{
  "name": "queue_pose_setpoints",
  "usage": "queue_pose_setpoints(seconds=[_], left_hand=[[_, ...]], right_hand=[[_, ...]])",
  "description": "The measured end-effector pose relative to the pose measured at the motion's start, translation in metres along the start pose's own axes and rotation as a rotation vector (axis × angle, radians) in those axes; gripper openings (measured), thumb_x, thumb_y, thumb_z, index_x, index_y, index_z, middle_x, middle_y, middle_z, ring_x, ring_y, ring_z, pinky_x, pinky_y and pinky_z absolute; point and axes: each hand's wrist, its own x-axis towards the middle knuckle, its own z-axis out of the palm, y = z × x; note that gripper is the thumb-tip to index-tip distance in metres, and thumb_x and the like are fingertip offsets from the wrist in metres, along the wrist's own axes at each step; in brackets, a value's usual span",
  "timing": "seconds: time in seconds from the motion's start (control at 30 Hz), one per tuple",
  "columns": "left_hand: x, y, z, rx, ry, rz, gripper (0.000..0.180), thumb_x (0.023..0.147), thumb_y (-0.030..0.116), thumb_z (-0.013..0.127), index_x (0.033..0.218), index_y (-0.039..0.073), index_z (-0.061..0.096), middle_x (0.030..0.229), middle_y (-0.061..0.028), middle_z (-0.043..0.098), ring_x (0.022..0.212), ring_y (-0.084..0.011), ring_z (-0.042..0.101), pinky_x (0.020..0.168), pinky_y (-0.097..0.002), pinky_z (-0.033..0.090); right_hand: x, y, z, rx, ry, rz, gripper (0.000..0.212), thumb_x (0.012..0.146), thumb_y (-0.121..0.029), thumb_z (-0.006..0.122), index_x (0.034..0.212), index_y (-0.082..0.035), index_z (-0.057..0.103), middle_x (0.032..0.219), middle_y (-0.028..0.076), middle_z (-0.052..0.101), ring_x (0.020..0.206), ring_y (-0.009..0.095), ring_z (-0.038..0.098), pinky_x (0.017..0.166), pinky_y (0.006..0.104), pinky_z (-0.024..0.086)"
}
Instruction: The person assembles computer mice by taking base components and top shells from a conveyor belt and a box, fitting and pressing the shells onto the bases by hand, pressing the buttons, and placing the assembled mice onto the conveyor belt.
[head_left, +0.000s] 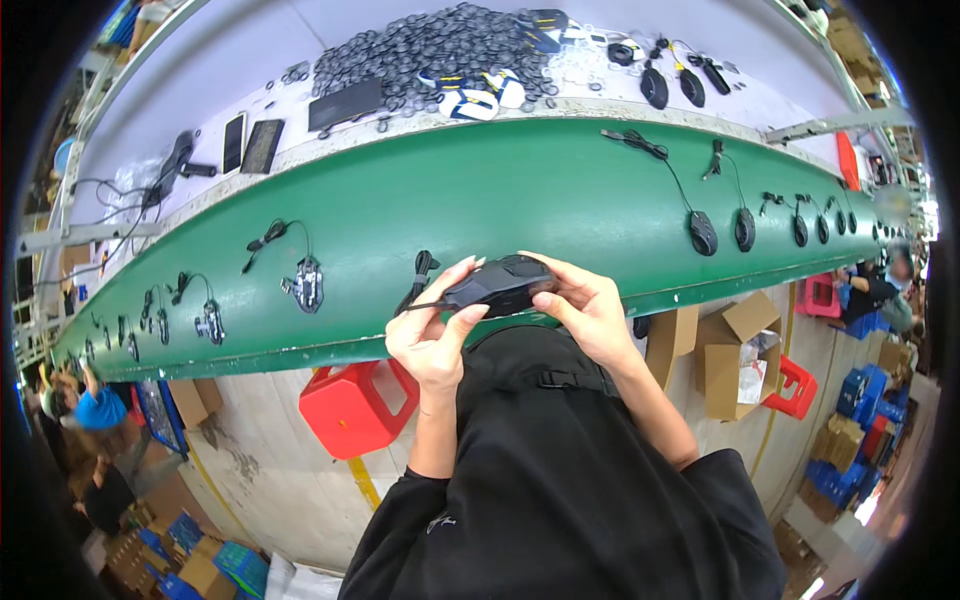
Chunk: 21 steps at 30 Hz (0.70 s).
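Observation:
Between both hands I hold a black computer mouse (505,284) just above the near edge of the green belt (400,185). My left hand (432,330) grips its left end, where the cord comes out, with the thumb along the lower side. My right hand (583,303) pinches the other end between thumb and fingers. The mouse's bundled cable (424,264) sits beyond my left hand. Left on the belt lies an opened mouse (306,285) with its inner parts showing. To the right rest a closed black mouse (703,232) and another black mouse (745,229).
More mice line the belt toward both ends. A shelf beyond holds a heap of small dark rings (410,55), a phone (233,143) and white-and-navy gloves (468,103). Below the belt stand a red stool (358,410) and an open cardboard box (735,365). Other people work at both ends.

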Motion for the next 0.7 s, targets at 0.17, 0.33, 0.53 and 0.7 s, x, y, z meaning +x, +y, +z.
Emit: queue_pose_setpoints(seconds=[0.17, 0.33, 0.53, 0.7], left_hand=[[0.004, 0.001, -0.005, -0.109, -0.013, -0.082, 0.043, 0.078, -0.002, 0.074, 0.118, -0.010, 0.061, 0.113, -0.0214, 0.066, 0.101, -0.0239, 0.065, 0.092, -0.0342, 0.050], [0.006, -0.015, -0.015, -0.885, -0.117, -0.703, 0.051, 0.100, 0.025, 0.051, 0.140, -0.003, 0.040, 0.126, -0.0152, 0.059, 0.103, -0.0237, 0.064, 0.088, -0.0364, 0.052], [-0.003, -0.035, -0.014, -0.872, 0.105, -0.689, 0.041, 0.098, 0.029, 0.048, 0.128, 0.000, 0.047, 0.122, -0.0170, 0.058, 0.113, -0.0285, 0.057, 0.098, -0.0428, 0.046], [-0.002, -0.038, -0.012, -1.153, -0.110, -0.487, 0.047, 0.091, 0.029, 0.060, 0.126, -0.001, 0.049, 0.116, -0.0206, 0.060, 0.109, -0.0340, 0.058, 0.095, -0.0468, 0.046]], right_hand=[[-0.005, -0.003, 0.003, -0.317, -0.019, -0.099, 0.045, 0.084, 0.007, 0.063, 0.128, -0.001, 0.059, 0.109, 0.014, 0.069, 0.097, 0.020, 0.067, 0.083, 0.0315, 0.055], [0.002, -0.010, 0.002, -1.095, 0.167, -0.994, 0.045, 0.068, 0.011, 0.066, 0.111, -0.002, 0.069, 0.109, 0.018, 0.067, 0.102, 0.039, 0.066, 0.087, 0.0395, 0.056], [-0.022, -0.018, 0.029, -0.415, 0.146, -0.334, 0.055, 0.070, -0.016, 0.084, 0.118, 0.002, 0.064, 0.121, 0.018, 0.063, 0.113, 0.027, 0.062, 0.091, 0.0375, 0.054], [-0.021, -0.016, 0.020, -0.551, 0.030, -0.332, 0.043, 0.072, -0.011, 0.082, 0.111, 0.003, 0.067, 0.104, 0.016, 0.071, 0.091, 0.023, 0.071, 0.081, 0.0320, 0.056]])
